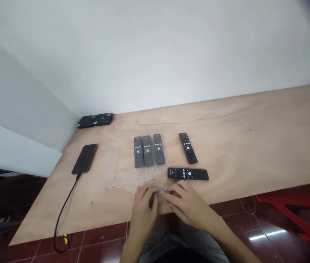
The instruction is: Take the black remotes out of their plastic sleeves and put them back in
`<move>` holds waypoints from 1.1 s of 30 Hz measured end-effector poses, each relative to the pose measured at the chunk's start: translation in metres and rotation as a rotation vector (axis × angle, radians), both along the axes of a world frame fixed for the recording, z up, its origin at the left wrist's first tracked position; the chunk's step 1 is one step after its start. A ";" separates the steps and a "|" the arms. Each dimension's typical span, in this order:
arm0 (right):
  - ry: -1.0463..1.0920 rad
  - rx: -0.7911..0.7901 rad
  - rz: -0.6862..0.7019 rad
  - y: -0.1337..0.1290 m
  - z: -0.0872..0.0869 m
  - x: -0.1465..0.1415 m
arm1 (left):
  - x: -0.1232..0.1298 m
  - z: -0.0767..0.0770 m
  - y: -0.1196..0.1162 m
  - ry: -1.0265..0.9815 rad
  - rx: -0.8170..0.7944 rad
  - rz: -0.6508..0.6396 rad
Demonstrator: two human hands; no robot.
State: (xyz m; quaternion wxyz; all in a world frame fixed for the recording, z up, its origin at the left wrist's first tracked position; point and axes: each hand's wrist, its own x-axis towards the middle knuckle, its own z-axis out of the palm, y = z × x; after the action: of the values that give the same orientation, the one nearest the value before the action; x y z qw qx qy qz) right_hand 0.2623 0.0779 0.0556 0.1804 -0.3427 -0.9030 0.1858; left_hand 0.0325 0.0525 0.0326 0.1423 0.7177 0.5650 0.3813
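Clear plastic film [146, 184] bunches near the counter [234, 146] edge, caught between two hands. The left hand [143, 213] curls its fingers [148, 193] over the film, pinching it. The right hand [189, 206] lies flatter, its fingers [174, 195] pressed together against the same crumple, though any pinch there can't be made out. Just beyond sit three grey remotes [147, 150], side by side, and two black remotes [188, 174]. Farther left, a phone [84, 159] trails its cable [64, 215].

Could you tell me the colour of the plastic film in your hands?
The plastic film is clear, best seen in the head view.
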 end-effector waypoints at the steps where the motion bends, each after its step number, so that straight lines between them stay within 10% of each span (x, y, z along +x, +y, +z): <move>1: 0.000 0.000 -0.001 0.000 0.000 0.000 | 0.000 -0.001 0.000 0.000 0.002 0.001; 12: 0.172 -0.004 -0.062 -0.004 -0.008 0.018 | -0.001 -0.002 -0.002 0.008 -0.020 -0.001; 20: 0.078 0.121 -0.382 0.036 -0.024 0.055 | 0.006 0.006 -0.004 0.018 -0.034 0.006; 33: 0.308 -0.082 -0.091 0.023 -0.017 0.077 | 0.026 0.012 -0.005 -0.001 0.015 0.084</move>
State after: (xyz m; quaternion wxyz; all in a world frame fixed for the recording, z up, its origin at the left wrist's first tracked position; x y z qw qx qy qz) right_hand 0.3394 0.1013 0.0389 0.3109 -0.3577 -0.8398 0.2647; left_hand 0.0582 0.0473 0.0446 0.1210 0.6940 0.5917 0.3918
